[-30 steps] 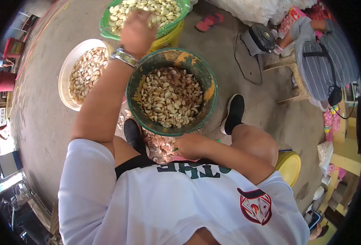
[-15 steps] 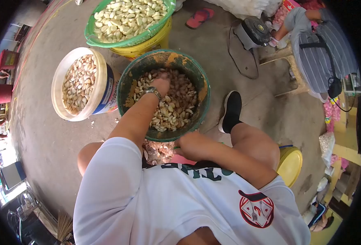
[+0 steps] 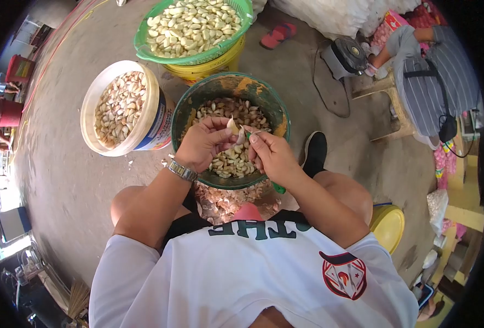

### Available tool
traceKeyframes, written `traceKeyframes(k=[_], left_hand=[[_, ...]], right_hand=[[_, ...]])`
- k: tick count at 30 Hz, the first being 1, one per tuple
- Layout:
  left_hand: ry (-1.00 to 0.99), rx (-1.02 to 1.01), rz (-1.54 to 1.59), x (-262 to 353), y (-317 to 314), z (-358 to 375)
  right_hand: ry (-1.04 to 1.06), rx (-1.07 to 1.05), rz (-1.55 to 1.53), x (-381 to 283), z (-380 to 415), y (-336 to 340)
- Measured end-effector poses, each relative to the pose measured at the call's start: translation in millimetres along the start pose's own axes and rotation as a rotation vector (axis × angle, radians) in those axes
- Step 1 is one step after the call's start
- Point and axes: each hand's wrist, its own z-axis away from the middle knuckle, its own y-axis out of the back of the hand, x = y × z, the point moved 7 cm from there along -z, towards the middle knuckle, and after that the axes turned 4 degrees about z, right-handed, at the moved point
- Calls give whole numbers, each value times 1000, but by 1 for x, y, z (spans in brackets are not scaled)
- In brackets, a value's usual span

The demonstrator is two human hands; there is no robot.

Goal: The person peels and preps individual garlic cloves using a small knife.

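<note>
My left hand [image 3: 201, 145], with a metal watch on its wrist, pinches a garlic clove [image 3: 232, 126] above the dark green tub [image 3: 185, 117]. Facing it, my right hand [image 3: 276, 157] is closed around a small knife [image 3: 278, 188]. The green end of its handle sticks out below the palm, and its tip is near the clove. A piece of skin hangs by the fingers. Under both hands, unpeeled garlic cloves [image 3: 228, 165] fill the lower part of the tub. Loose garlic peelings [image 3: 220, 199] lie between my legs.
A white bucket [image 3: 90, 112] of unpeeled cloves stands left of the tub. Behind it, a green basket [image 3: 143, 48] of peeled cloves rests on a yellow bucket [image 3: 212, 65]. A person in striped clothing [image 3: 444, 71] sits at right. A yellow lid [image 3: 388, 228] is beside my knee.
My left hand has come up out of the cloves and now holds one. My right hand has risen from the tub's near rim to meet it with the knife.
</note>
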Motion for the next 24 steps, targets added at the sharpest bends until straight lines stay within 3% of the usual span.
traceKeyframes(k=[11, 17, 24], left_hand=[[-201, 29, -56, 6, 4, 8], [-240, 56, -34, 5, 4, 8], [-336, 57, -140, 9, 2, 9]], right_hand=[[67, -132, -37, -16, -4, -18], [-68, -125, -65, -17, -5, -20], [144, 79, 70, -25, -8, -15]])
